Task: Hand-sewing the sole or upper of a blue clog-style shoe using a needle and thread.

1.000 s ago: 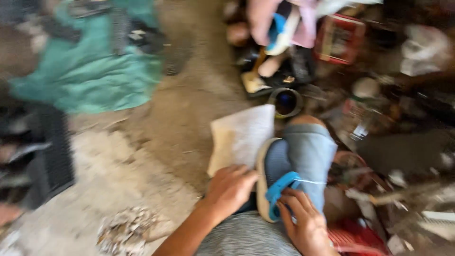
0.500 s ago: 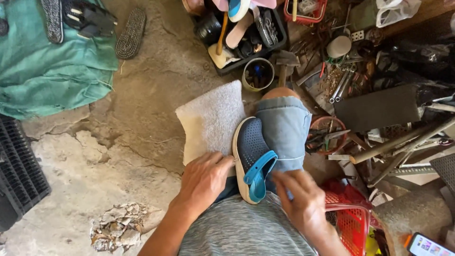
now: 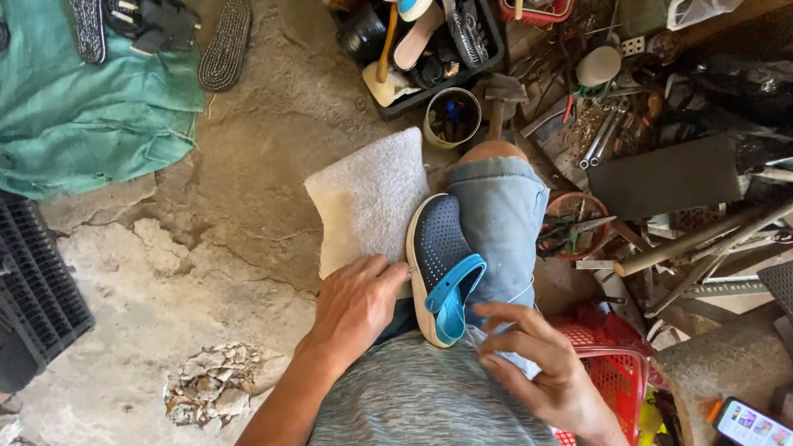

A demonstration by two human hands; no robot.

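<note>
the person sits low on the cracked concrete floor (image 3: 206, 272) with a dark blue clog (image 3: 438, 256) lying across the lap, resting against the raised knee in faded denim shorts (image 3: 500, 215). the clog shows its perforated top, its bright blue strap (image 3: 454, 289) folded over the near end. the left hand (image 3: 355, 301) lies flat, fingers spread and relaxed, its fingertips touching the clog's left rim and resting partly on a pale square of rough cloth (image 3: 368, 194) that spreads over the floor just beside the knee. it is steadying, not gripping. the right hand (image 3: 533, 355) hovers near the clog's heel end, thumb and fingers drawn close as if pinching something fine; a thin pale thread (image 3: 522, 291) seems to run up from it across the shorts, but whether the fingers truly hold it i cannot tell.

to do this well, i'd say the left hand should press the rim firmly against the knee so the clog cannot roll, while the right hand keeps any thread taut and clear of the strap.

far off sit a black tray of tools (image 3: 429, 49) and a small tin (image 3: 453, 117); a red basket (image 3: 615, 372) is near right, a green cloth (image 3: 91, 116) far left.
</note>
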